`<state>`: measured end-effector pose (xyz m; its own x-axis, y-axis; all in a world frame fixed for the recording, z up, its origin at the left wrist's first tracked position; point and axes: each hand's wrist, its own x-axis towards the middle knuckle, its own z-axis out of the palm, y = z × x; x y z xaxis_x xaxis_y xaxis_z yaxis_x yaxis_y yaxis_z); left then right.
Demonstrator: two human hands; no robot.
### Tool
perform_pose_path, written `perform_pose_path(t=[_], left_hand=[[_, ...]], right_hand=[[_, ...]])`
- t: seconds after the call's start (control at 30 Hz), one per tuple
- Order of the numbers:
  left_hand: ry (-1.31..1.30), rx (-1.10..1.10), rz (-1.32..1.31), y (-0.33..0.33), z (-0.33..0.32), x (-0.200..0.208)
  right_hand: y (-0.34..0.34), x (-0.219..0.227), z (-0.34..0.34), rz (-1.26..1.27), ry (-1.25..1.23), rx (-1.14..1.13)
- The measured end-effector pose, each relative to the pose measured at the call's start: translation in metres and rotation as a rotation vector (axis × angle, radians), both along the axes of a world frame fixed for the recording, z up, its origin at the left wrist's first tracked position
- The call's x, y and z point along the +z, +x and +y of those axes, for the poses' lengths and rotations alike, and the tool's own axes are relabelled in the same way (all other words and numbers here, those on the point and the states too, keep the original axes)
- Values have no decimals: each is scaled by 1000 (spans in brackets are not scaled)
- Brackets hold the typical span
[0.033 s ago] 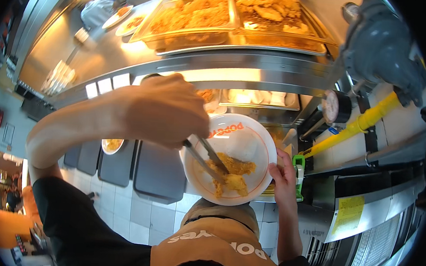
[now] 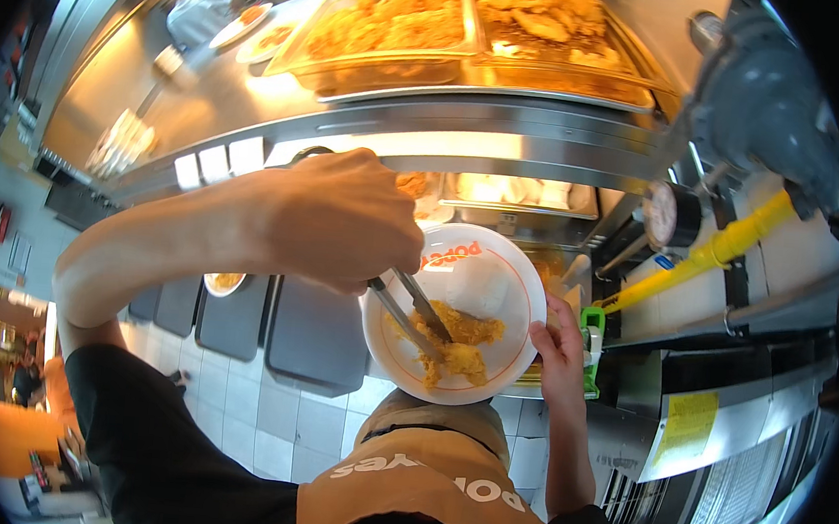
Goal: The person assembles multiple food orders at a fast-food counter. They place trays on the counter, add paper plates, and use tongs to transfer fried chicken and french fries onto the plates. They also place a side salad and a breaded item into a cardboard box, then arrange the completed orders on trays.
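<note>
The left hand (image 2: 349,222) is clasping tongs (image 2: 399,317) pointing near-right onto fried pieces (image 2: 468,362); the right hand (image 2: 560,357) is pinching a red-lettered white plate (image 2: 517,314).

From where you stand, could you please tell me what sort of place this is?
Probably a restaurant kitchen: pans hold piles of fried food, tongs touch fried pieces in a bowl, and a steel ledge runs across.

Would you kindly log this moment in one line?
left hand: holding tongs; right hand: holding white plate; tongs: at fried chicken; chicken: on plate
</note>
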<state>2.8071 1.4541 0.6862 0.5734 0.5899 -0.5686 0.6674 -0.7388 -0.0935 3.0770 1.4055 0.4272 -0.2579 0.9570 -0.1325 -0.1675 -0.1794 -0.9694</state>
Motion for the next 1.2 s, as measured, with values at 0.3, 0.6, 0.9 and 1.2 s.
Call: perform_pose_path(t=[0.3, 0.6, 0.9, 1.2], left_hand=[[95, 670, -402, -195, -100, 3], [67, 1552, -1571, -405, -350, -228], [40, 1942, -2030, -505, -410, -450], [118, 2062, -1825, -553, -415, -502]], right_hand=[[-88, -27, -26, -4, 6, 172], [-293, -110, -96, -32, -182, 346], [-515, -244, -159, -239, -160, 434], [-589, -255, -172, -606, 161, 348]])
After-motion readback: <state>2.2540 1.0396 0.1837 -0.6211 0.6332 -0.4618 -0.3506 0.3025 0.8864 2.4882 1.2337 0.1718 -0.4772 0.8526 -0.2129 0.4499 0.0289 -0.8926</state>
